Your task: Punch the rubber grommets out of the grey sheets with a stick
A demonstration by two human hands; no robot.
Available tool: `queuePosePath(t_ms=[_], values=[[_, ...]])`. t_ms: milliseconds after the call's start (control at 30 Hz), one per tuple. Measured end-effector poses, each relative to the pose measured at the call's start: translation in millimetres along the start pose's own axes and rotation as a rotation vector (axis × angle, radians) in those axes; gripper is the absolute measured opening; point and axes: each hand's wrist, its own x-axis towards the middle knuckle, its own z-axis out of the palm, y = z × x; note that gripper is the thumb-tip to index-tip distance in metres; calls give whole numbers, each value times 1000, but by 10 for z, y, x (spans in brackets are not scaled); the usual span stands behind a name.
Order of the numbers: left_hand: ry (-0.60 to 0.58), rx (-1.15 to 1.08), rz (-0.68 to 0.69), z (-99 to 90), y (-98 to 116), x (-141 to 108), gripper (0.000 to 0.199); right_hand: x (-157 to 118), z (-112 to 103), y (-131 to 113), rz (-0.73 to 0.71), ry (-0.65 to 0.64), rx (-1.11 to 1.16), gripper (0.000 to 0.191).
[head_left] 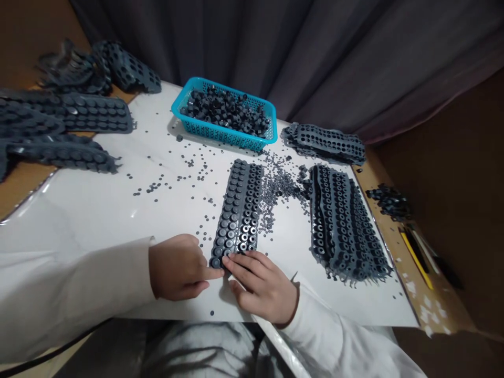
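Observation:
A dark grey moulded rubber sheet (pixel 244 202), with rows of round caps and ring-shaped parts, lies lengthwise on the white tabletop. My left hand (pixel 179 268) is at its near left corner, the index finger stretched out against the edge, the thumb apart and the other fingers curled. Nothing shows in its grasp. My right hand (pixel 263 286) rests with extended fingers on the near end of the same sheet, covering part of the last rows. Small dark discs (pixel 281 186) are scattered on both sides of the sheet, most thickly on its right.
A turquoise basket (pixel 224 137) of small dark rubber parts stands at the back. Stacked rubber sheets (pixel 346 226) lie to the right, another pile (pixel 326 142) behind them. More sheets (pixel 94 113) cover the left edge. A yellow tool (pixel 417 260) lies on the right edge.

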Motion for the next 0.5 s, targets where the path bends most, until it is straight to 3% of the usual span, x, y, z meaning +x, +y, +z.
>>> queuePosePath(t_ms=[267,500], values=[[-37,-37,-18,8,-4,8,38,115,-132,140,171,81,90,12],[-8,-29,-33,23,0,-15,38,13,-96,212,232,-29,344,4]])
